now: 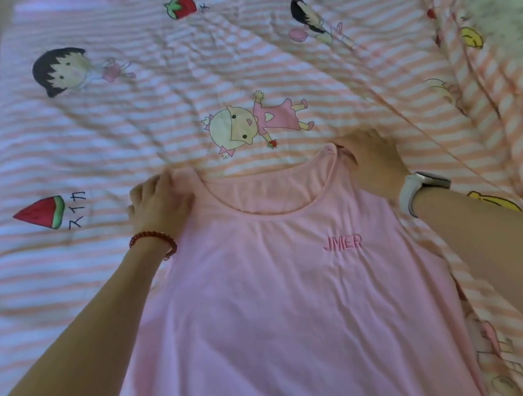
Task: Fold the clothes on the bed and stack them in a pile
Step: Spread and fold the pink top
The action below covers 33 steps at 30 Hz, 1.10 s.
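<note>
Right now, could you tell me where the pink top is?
The pink top lies flat on the striped bedsheet, centre-bottom, its shoulder straps held by the left hand and right hand.

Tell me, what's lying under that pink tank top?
The pink tank top lies spread on the striped cartoon bedsheet, held at its shoulder straps by the left hand and right hand. The sheet shows all around it; whatever lies directly beneath is covered by the fabric.
</note>
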Tool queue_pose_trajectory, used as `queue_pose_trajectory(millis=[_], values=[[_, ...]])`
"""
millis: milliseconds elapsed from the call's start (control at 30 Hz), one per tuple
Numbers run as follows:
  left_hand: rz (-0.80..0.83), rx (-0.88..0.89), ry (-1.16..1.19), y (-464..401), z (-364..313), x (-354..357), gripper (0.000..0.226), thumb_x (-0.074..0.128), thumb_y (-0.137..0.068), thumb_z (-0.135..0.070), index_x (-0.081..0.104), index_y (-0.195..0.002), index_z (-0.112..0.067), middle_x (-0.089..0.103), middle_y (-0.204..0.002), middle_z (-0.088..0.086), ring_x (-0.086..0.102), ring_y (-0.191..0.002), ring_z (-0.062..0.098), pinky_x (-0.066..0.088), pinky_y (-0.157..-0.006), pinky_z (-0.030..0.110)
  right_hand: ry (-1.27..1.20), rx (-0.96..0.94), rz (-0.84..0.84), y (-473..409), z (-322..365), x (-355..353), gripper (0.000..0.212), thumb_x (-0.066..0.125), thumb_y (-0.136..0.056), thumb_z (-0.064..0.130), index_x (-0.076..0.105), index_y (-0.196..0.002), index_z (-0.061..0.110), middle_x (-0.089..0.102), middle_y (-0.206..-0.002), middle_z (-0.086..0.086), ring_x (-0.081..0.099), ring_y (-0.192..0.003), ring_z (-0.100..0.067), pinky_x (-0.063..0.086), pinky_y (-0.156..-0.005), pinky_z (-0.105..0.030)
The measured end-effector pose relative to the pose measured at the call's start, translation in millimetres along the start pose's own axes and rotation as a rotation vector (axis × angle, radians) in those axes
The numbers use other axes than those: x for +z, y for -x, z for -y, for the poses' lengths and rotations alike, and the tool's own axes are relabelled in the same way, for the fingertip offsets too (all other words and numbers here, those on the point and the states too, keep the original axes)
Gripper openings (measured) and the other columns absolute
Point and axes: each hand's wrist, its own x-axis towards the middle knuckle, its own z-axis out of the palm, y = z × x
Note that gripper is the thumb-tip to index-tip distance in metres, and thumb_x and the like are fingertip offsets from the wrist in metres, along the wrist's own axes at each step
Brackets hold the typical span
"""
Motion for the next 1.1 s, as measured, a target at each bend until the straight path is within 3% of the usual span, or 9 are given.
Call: queue_pose_trajectory(millis=[100,167,233,367,533,667,767,933,1100], values=[[0.136,0.093,-0.030,-24.1,0.7,-12.7,0.048,0.057,-0.084,-0.031,0.049,-0.130,-0.020,0.051,-0.126,0.013,0.040,-0.118,0.033,0.035,-0.096,0.044,-0.101,-0.029,0.087,-11.4,1.9,-12.7,0.014,0.047,-0.090,0.012,0.060,-0.096,0.012,0.055,-0.094,-0.005,0.049,-0.103,-0.031,0.039,-0.084,-0.041],[0.209,0.153,0.088,-35.8,-1.0,-25.3,0.022,0.059,-0.082,-0.032,0.064,-0.098,-0.017,0.061,-0.089,0.009,0.053,-0.088,0.030,0.043,-0.071,0.033,-0.168,-0.037,0.162,-16.1,1.8,-21.2,0.011,0.051,-0.089,0.009,0.054,-0.079,0.010,0.053,-0.082,-0.006,0.053,-0.085,-0.032,0.043,-0.074,-0.040],[0.262,0.171,0.148,-40.9,-0.5,-34.2,0.015,0.062,-0.085,-0.025,0.057,-0.072,-0.019,0.052,-0.064,-0.002,0.048,-0.063,0.020,0.034,-0.052,0.025,-0.198,-0.033,0.192,-17.6,0.7,-26.1,0.021,0.054,-0.089,0.008,0.049,-0.068,0.011,0.049,-0.073,-0.003,0.050,-0.069,-0.025,0.037,-0.061,-0.034],[0.162,0.125,0.177,-38.7,1.0,-34.6,0.015,0.063,-0.084,-0.020,0.060,-0.083,-0.005,0.056,-0.073,0.008,0.049,-0.073,0.025,0.034,-0.058,0.029,-0.168,0.022,0.177,-15.7,-1.8,-24.4,0.034,0.057,-0.089,0.016,0.035,-0.064,0.017,0.038,-0.067,0.004,0.038,-0.062,-0.019,0.025,-0.052,-0.029],[-0.007,0.175,0.306,-20.3,-9.0,-39.1,0.011,0.060,-0.087,-0.022,0.060,-0.088,-0.011,0.058,-0.078,0.000,0.051,-0.077,0.021,0.036,-0.068,0.027,-0.180,0.042,0.080,4.3,-0.4,-32.7,0.013,0.053,-0.092,0.021,0.049,-0.092,0.008,0.052,-0.080,-0.002,0.049,-0.077,-0.027,0.037,-0.064,-0.036],[-0.157,0.340,0.264,21.4,-4.1,-56.5,0.013,0.056,-0.090,-0.016,0.063,-0.097,-0.007,0.060,-0.080,0.001,0.051,-0.073,0.021,0.036,-0.066,0.028,-0.154,-0.006,-0.032,43.6,4.9,-42.2,0.023,0.041,-0.098,0.015,0.055,-0.109,0.001,0.058,-0.101,-0.013,0.054,-0.091,-0.034,0.041,-0.076,-0.040],[-0.243,0.454,0.241,74.1,7.1,-59.5,0.015,0.055,-0.088,-0.010,0.066,-0.096,-0.002,0.064,-0.084,0.014,0.058,-0.068,0.032,0.043,-0.062,0.034,-0.103,-0.076,-0.173,88.5,11.3,-36.2,0.018,0.045,-0.095,0.006,0.059,-0.104,-0.002,0.060,-0.097,-0.018,0.054,-0.087,-0.037,0.038,-0.076,-0.040],[-0.300,0.569,0.154,170.4,31.6,-46.2,0.026,0.047,-0.085,-0.015,0.067,-0.084,0.002,0.064,-0.071,0.013,0.059,-0.055,0.030,0.049,-0.061,0.037,-0.061,-0.227,-0.280,176.5,24.6,-13.6,0.004,0.056,-0.084,-0.007,0.060,-0.083,-0.005,0.056,-0.073,-0.017,0.053,-0.065,-0.035,0.040,-0.065,-0.040],[-0.331,0.605,0.076,242.8,61.9,-38.7,0.024,0.050,-0.086,-0.014,0.069,-0.082,0.001,0.068,-0.075,0.012,0.064,-0.064,0.031,0.043,-0.069,0.035,-0.056,-0.294,-0.341,258.5,15.2,-2.5,0.027,0.041,-0.088,0.009,0.062,-0.084,-0.006,0.059,-0.073,-0.018,0.053,-0.065,-0.032,0.030,-0.065,-0.031]])
